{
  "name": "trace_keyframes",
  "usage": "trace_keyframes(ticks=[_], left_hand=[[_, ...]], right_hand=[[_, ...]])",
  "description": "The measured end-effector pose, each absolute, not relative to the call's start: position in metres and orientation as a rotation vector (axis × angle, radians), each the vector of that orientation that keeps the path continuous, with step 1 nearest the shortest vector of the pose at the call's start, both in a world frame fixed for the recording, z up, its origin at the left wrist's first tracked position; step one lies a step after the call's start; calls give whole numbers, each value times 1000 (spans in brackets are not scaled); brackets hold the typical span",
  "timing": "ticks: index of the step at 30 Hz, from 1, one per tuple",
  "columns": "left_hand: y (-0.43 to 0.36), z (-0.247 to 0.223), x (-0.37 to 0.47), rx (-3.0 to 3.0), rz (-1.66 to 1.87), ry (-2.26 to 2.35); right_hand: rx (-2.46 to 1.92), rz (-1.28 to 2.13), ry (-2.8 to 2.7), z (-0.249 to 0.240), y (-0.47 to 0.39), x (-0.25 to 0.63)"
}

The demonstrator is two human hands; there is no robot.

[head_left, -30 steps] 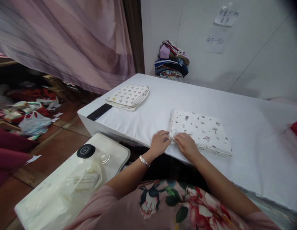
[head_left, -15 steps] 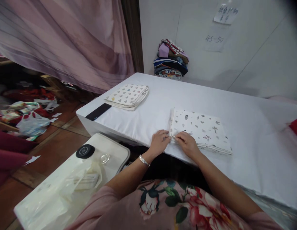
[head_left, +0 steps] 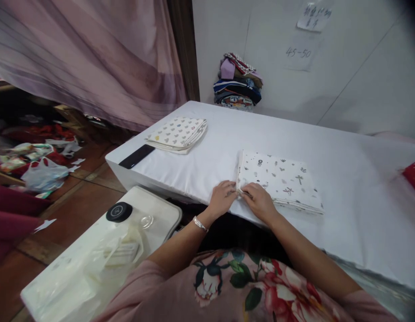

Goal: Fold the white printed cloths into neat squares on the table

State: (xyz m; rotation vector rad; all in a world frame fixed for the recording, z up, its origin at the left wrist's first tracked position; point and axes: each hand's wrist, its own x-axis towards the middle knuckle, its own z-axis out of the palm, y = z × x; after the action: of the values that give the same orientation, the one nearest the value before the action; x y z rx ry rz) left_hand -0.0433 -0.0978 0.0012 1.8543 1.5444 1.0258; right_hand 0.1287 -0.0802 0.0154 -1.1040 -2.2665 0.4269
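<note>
Cloth [head_left: 277, 176] at your one o'clock lies folded in flat, stacked layers on the white-covered table [head_left: 358, 201], white with small scattered grey plant-like motifs, while your left hand [head_left: 222, 197] and right hand [head_left: 260, 203] both pinch its eight-o'clock corner.

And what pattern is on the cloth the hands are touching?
The folded cloth is white with small, scattered, mostly greyish motifs, best seen in the head view.
</note>
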Motion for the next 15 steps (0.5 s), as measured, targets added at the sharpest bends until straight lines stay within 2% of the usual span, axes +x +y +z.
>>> trace_keyframes(ticks=[6,12,15], left_hand=[[-99,1,-42,1827,1047,1572],[-99,0,-41,1834,1036,1580],[-98,0,-42,1842,1025,1579]], right_hand=[[-1088,473,-2221,17,-79,130],[-1036,182,-2365,14,-84,132],[-1033,139,-2437,13,-84,132]])
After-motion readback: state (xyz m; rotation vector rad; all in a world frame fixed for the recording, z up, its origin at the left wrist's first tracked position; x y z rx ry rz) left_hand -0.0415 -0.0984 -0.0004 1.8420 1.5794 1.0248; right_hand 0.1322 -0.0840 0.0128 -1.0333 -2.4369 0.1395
